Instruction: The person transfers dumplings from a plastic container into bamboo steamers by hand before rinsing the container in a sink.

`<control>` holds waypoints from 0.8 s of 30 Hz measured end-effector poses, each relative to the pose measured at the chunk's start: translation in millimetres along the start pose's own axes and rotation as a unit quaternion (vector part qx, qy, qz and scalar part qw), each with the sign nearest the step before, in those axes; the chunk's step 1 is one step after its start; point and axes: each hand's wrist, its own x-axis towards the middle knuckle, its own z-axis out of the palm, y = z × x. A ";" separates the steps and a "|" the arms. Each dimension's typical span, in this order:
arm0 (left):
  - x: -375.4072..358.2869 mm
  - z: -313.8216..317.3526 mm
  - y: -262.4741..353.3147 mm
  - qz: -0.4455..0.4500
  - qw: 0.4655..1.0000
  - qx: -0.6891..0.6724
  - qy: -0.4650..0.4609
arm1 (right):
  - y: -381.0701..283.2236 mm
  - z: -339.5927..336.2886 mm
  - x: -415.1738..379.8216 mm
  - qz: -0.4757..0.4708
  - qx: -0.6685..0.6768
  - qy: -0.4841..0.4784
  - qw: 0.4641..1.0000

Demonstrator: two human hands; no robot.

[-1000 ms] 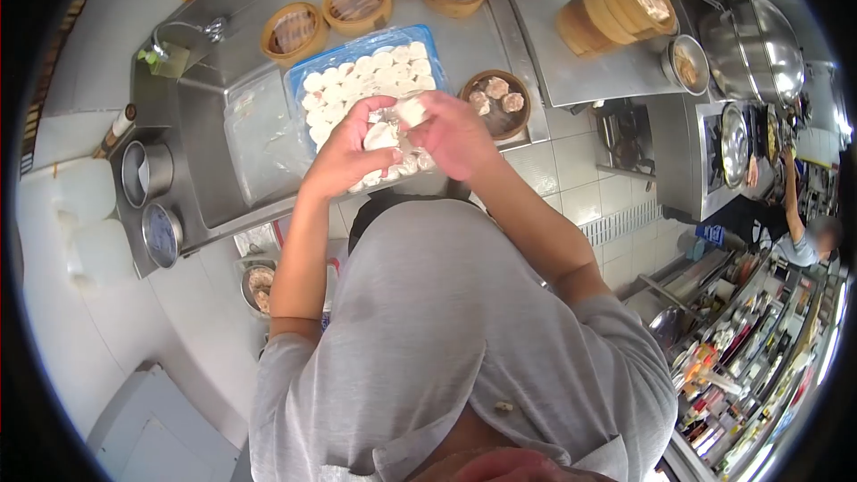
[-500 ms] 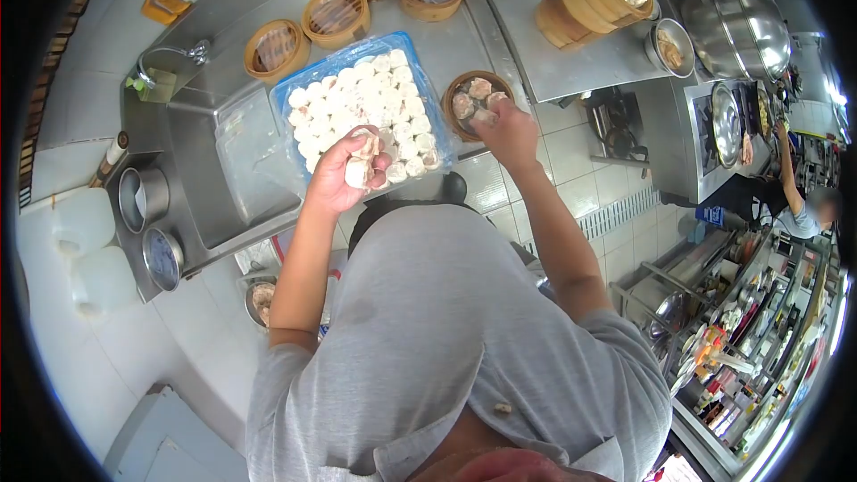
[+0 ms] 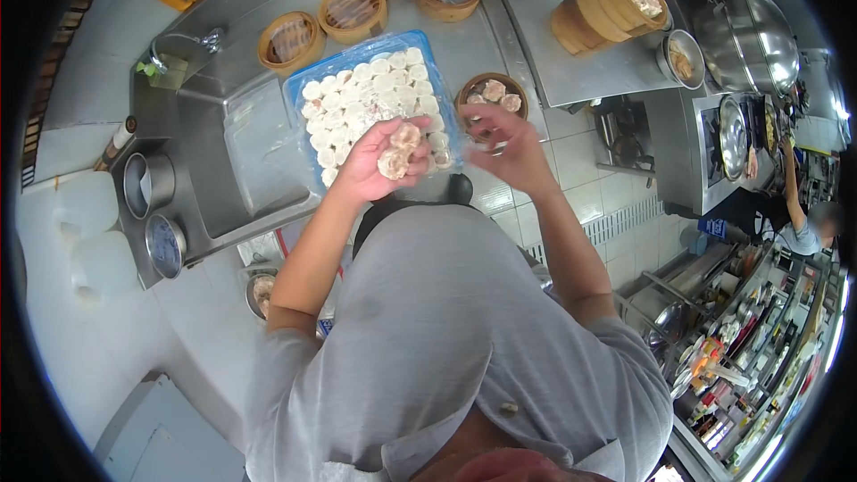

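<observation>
Cupped palm up over the near edge of the tray, my left hand [image 3: 361, 165] holds a couple of siu mai dumplings [image 3: 394, 162]. My right hand [image 3: 513, 150] hovers at the near side of a small bamboo steamer [image 3: 520, 107], its fingers apart and slightly blurred, with nothing seen in them. Several siu mai [image 3: 494, 89] sit in that steamer, partly covered by the right hand. Left of it, rows of pale dumplings [image 3: 366, 98] fill a blue tray [image 3: 337, 57] lined with clear plastic.
Bamboo steamers [image 3: 353, 11] stand behind the tray, beside a steel sink [image 3: 201, 152]. Stacked steamers [image 3: 607, 9] and a metal bowl [image 3: 680, 60] occupy the right counter. A large wok [image 3: 745, 36] stands farther right. Another person [image 3: 799, 228] works at far right.
My right hand has drawn back from the steamer toward my left hand, and its fingers have opened. My left hand has turned more palm up, showing the dumplings. The view has shifted slightly.
</observation>
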 end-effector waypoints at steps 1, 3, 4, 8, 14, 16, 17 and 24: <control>4.5 7.0 -2.3 -0.006 0.999 0.031 0.017 | -20.7 1.1 1.5 -0.032 0.025 -0.039 0.998; 12.7 7.2 -4.6 -0.064 0.997 0.048 -0.018 | -31.8 6.7 4.0 -0.081 0.039 -0.089 0.992; 16.9 8.7 -5.5 -0.094 0.993 0.057 -0.035 | -30.0 9.9 6.1 -0.098 0.030 -0.102 0.989; 23.6 1.9 -4.7 -0.117 0.979 0.164 0.022 | -10.8 17.4 1.7 -0.077 0.046 -0.095 0.991; -8.2 -0.7 5.3 0.006 0.957 0.266 0.118 | 75.8 -9.2 -35.1 0.032 -0.193 0.060 0.979; -24.0 -5.9 8.7 0.026 0.959 0.259 0.109 | 105.6 -23.8 -39.1 0.057 -0.299 0.064 0.950; -30.9 -8.8 9.7 0.031 0.961 0.250 0.110 | 116.8 -30.4 -39.0 0.048 -0.318 0.052 0.946; -54.9 -4.8 15.9 0.065 0.965 0.232 0.101 | 146.0 -44.1 -28.0 -0.076 -0.324 0.033 0.942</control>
